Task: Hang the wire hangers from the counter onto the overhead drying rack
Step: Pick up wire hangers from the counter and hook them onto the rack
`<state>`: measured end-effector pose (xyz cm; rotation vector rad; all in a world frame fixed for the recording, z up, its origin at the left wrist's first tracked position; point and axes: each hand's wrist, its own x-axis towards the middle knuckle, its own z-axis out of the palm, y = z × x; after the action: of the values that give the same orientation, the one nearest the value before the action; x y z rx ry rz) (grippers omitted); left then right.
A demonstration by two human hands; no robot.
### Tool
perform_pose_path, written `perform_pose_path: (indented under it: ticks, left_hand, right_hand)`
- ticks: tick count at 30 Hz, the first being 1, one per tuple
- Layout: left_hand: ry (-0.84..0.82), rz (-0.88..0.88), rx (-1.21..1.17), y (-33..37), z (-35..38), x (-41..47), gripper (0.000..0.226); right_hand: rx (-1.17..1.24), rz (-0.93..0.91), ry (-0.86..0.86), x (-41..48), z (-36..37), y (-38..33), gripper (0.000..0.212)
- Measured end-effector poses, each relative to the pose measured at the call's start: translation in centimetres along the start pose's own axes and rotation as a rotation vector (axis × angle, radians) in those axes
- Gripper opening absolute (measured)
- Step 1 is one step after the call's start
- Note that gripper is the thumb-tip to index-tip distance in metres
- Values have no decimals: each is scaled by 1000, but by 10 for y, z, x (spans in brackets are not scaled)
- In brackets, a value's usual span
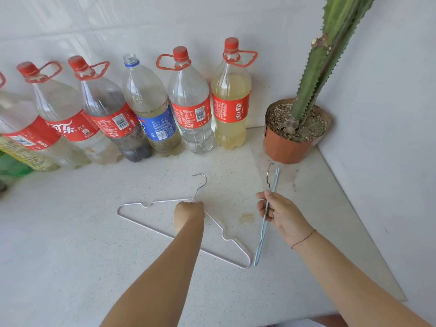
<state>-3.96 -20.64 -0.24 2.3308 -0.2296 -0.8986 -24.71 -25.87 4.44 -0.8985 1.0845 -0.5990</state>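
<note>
We have one hanger in each of our hands. Our left hand [188, 210] is curled round the silver wire hanger [146, 224] at its neck, just under the hook. The frame lies flat over the table [70, 256], and from this angle we cannot tell whether it still touches the surface. Our right hand [276, 213] pinches the blue wire hanger [261, 241] partway along its frame. It hangs edge-on to us with its hook pointing towards the cactus pot [290, 147].

We judge both hangers to be very light, thin and springy. They look stiff enough to keep their shape, but their smooth wire could swivel in a loose grip. The neck below the hook seems the best hold, since it leaves the hook free to catch a bar. The blue one may want regripping nearer its hook. The drying rack is out of view above us.
</note>
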Motion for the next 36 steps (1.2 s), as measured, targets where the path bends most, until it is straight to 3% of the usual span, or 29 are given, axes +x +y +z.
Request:
perform_pose_path:
  ticks: [2,12,19,25,36]
  left_hand:
    - [-9,6,-47,0,-3,-6,32]
    - [45,124,-446,0,-54,-42,14]
    - [223,212,-729,-12,-133,-84,16]
    - [424,324,-774,-25,-228,-143,16]
    - [763,473,-902,-37,-389,-273,13]
  right_hand:
    - [-15,-1,-37,-3,3,-4,23]
    - [-153,6,-435,-20,38,-37,34]
    - [-298,-57,-753,-37,105,-80,19]
    - [-377,-180,-932,-68,179,-111,17]
    - [-245,-279,-1314,-197,347,-155,25]
